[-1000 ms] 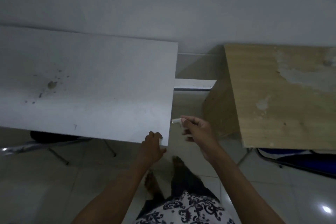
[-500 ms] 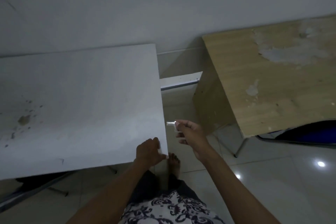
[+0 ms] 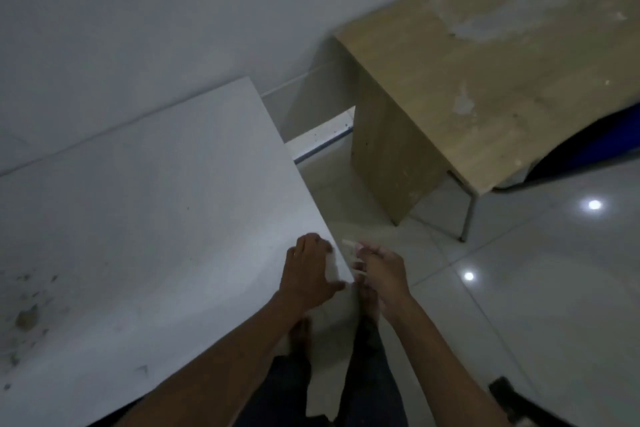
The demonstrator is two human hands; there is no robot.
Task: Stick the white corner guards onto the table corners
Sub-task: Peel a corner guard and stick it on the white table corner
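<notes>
Two tables side by side against a pale wall (image 3: 145,10). Far left: white table (image 3: 145,211), top scuffed with brownish spots (image 3: 26,317) near its left end. Moving right, left hand (image 3: 310,274) resting on that table's near right corner, fingers bent over the top, thumb stretched out toward the edge. Under and beside those fingers, white corner guard (image 3: 331,266) sitting on the corner, touching the hand; a bit blurry, so can't tell how well seated. Just off the table edge, right hand (image 3: 382,270) hovering over the floor, fingertips pinching a small white strip (image 3: 348,243), maybe backing paper, too blurred to be sure. Hands close together but apart. Below them, bare feet (image 3: 301,333) and dark trousers (image 3: 367,374) on glossy white floor tiles (image 3: 519,305) with two bright light reflections. Further right, wooden table (image 3: 502,87) with patchy worn top, and something blue (image 3: 595,152) tucked under its right end.
</notes>
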